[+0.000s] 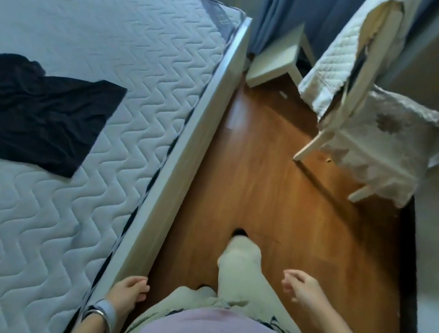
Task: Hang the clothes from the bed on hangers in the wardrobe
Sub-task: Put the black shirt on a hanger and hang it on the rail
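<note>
Person stands on the wood floor [280, 180] in the aisle beside the bed [201, 125], looking down. Left hand [128, 290] hangs low by the bed frame edge, fingers loosely curled, nothing in it; whether it touches the frame can't tell. Band and bracelet on that wrist. Right hand [300, 287] is out over the floor, fingers half curled, nothing in it. Dark garment [41, 112] lies crumpled on the quilted mattress [98, 38] at the left side of view, one flat corner pointing toward the bed edge, well apart from both hands. Light trousers and a pale purple top fill the bottom centre; one leg is forward, dark shoe tip [240, 232] on the floor. Ahead on the right: chair [352, 100] with white quilted cloth [335, 61] draped over its back and a lacy cover on the seat. Small white table [275, 59] past the bed's far corner, blue curtain [286, 10] behind it. Wardrobe and hangers not identifiable here
</note>
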The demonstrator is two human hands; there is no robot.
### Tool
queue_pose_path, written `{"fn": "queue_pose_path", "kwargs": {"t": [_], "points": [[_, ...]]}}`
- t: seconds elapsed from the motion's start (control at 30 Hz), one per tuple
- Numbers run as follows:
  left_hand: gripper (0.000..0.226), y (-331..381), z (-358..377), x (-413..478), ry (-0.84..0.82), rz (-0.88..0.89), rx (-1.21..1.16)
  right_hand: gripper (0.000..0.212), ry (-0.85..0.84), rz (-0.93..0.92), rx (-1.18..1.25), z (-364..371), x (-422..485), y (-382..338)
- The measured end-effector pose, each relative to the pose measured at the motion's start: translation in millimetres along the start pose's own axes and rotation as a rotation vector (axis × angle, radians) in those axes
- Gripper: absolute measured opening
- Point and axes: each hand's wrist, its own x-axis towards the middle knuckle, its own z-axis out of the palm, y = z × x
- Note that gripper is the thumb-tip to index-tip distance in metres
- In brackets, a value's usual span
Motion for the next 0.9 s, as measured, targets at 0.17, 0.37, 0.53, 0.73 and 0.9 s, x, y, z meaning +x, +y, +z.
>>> {"fn": "queue_pose_path", "kwargs": {"t": [0.17, 0.37, 0.53, 0.73, 0.9], "points": [[0.029, 40.1, 10.1, 19.5, 0.141, -0.179, -0.190, 0.012, -0.106, 0.139, -0.225, -41.3, 69.3, -34.8], [0.019, 129.2, 45.3, 42.4, 0.149, -0.215, -0.482, 0.017, -0.082, 0.124, -0.385, -101.6, 164.1, -152.3], [0.019, 174.7, 47.5, 56.8, 0.240, -0.109, -0.505, 0.015, -0.117, -0.048, -0.433, -81.8, 220.6, -286.9], [0.019, 182.3, 31.6, 72.6, 0.288, -0.234, -0.579, 0.015, -0.243, -0.240, -0.481, -11.3, 254.0, -404.0], [0.051, 188.8, 1.4, 97.4, 0.267, -0.279, -0.587, 0.013, -0.346, -0.217, -0.716, 42.8, 262.6, -446.4]]}}
